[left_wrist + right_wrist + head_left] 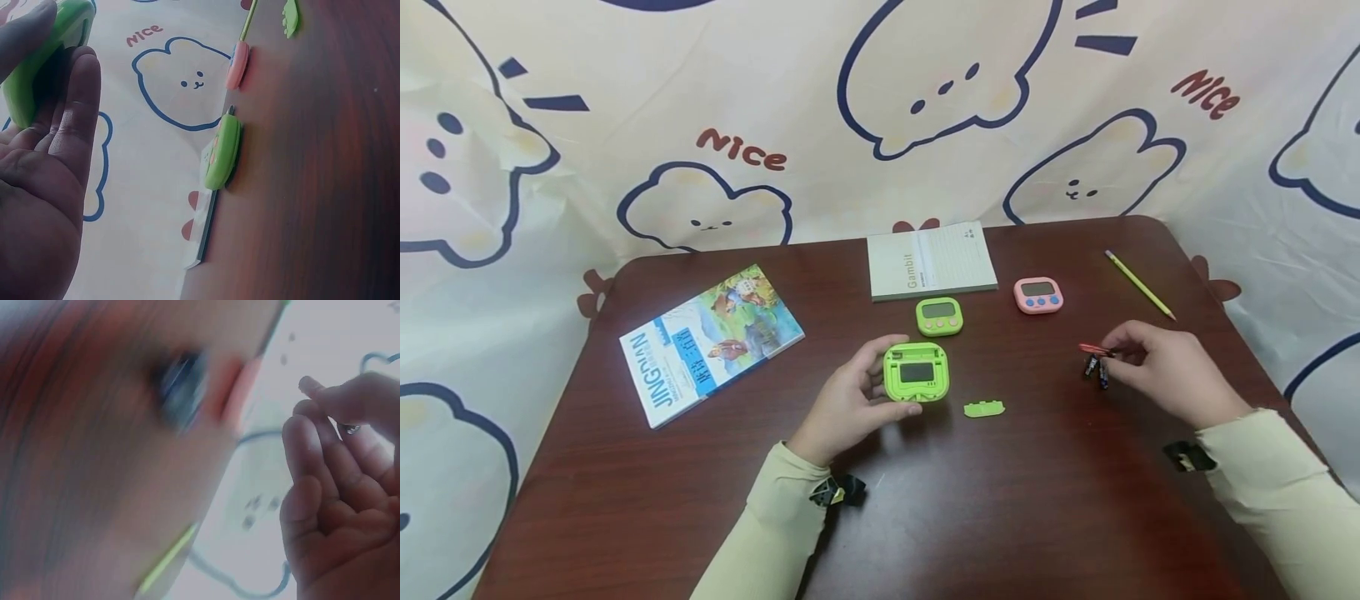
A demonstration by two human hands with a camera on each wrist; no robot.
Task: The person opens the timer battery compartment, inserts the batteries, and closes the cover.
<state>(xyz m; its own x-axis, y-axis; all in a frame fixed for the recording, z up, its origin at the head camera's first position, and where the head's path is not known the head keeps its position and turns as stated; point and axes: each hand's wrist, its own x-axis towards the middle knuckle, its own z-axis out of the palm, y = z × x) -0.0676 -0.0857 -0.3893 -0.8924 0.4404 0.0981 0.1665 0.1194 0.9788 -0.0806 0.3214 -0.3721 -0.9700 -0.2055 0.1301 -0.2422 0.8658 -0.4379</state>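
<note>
Centrally in the head view, your left hand (853, 396) grips a lime-green device (917, 372), the thumb at its lower edge and the other fingers at its side and behind it. The device faces the camera with a dark rectangle in its middle and a recess along its top; it is held up above a dark brown table (970, 517).

Just to the lower right of it, a small green cover (983, 409) lies on the wood. Right of centre, your right hand (1176, 371) has its thumb and forefinger drawn close together, pinching a slim red piece (1091, 348). Small black batteries (1103, 373) sit right beneath those fingertips; in the right wrist view they blur into a dark clump, so you cannot count them there.

Above the held device stands a second green device (938, 317) with a grey screen, and to its right a pink device (1038, 296) with blue buttons. A pale notebook (932, 261) lies at the upper middle, a colourful book (712, 346) at the left, a yellow pencil (1140, 285) at the upper right. Behind everything hangs a cream cloth (820, 83) printed with outlined cartoon animals.
</note>
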